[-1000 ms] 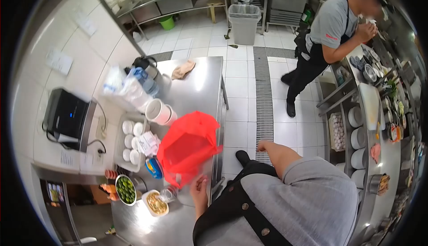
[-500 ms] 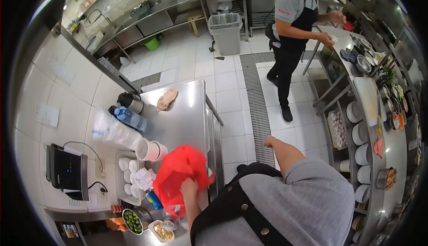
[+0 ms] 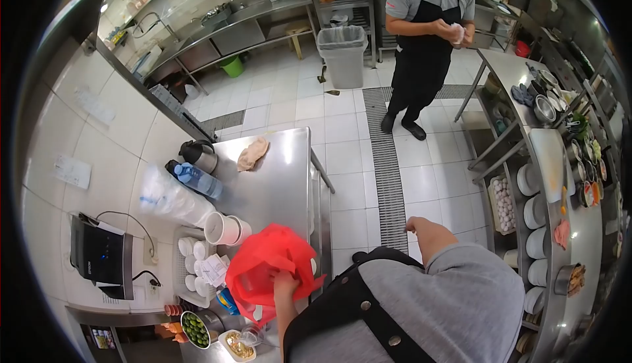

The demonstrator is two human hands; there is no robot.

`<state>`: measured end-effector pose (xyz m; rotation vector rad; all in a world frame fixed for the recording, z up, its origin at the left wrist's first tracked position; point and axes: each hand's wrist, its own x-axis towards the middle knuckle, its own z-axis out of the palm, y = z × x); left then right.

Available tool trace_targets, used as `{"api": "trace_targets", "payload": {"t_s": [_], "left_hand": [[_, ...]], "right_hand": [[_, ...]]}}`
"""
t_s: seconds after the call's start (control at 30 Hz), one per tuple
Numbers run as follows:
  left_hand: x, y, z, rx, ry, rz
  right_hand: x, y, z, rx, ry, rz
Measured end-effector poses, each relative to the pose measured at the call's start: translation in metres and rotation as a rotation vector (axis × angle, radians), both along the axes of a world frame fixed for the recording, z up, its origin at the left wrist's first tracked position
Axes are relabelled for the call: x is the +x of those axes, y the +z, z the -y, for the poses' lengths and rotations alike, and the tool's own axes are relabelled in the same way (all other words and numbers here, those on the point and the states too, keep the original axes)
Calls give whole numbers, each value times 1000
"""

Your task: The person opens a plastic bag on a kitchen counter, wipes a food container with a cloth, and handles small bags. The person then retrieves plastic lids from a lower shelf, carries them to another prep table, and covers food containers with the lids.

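Note:
A red fabric-like bag [image 3: 280, 248] stands open-mouthed at the near end of the steel table. My left hand [image 3: 284, 283] is closed at its mouth, with the fingertips partly hidden by the red folds. Away from the table, over the floor, hangs my right hand [image 3: 413, 225]; its fingers look curled together and nothing shows in them. Beside the bag are white tubs [image 3: 222, 228], a blue packet [image 3: 227, 300] and a basket [image 3: 181, 238] of white cups with papers on top.
The steel table [image 3: 276, 185] also bears a water bottle [image 3: 197, 180], a kettle and a tan cloth [image 3: 253, 154]. Green limes [image 3: 195, 329] fill a bowl nearby. A co-worker [image 3: 428, 47] stands ahead holding something white. A prep counter [image 3: 546, 146] runs along the right.
The co-worker has turned toward me and brought both hands together around a white item. My left hand stays at the red bag, whose folds have shifted slightly. The view has moved a little.

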<state>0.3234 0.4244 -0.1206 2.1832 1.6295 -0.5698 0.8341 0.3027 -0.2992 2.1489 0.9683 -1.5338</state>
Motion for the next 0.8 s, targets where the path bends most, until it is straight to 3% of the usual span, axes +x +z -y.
{"api": "trace_targets", "payload": {"t_s": [0.03, 0.1, 0.13, 0.2, 0.33, 0.4, 0.43, 0.47, 0.53, 0.6, 0.73, 0.8], "left_hand": [[0, -2, 3, 106, 43, 26], [-5, -1, 0, 67, 61, 52], [-5, 0, -1, 46, 71, 66], [1, 11, -1, 39, 134, 85], [13, 26, 5, 89, 384, 152], [16, 34, 9, 101, 340, 161], [16, 37, 10, 104, 317, 165], [14, 38, 9, 85, 287, 158], [13, 38, 7, 44, 227, 151], [10, 24, 6, 72, 223, 149], [7, 17, 6, 75, 215, 124], [3, 7, 2, 32, 182, 77]], "right_hand": [[-5, -3, -12, 64, 76, -28], [-16, -14, -37, 309, 654, -6], [-21, -17, -47, 462, 1143, 51], [-30, -109, -70, 440, 818, 53], [-66, -21, -76, 349, 180, -57], [-62, -70, -71, 335, 258, -21], [-70, -42, -72, 326, 296, -2], [-68, -10, -62, 140, 161, 0], [-64, -21, -45, 97, 305, -10], [-52, -3, -22, 2, 191, -77], [-50, 18, -10, -283, 327, -112], [-55, 32, -5, -371, 237, -193]]}}
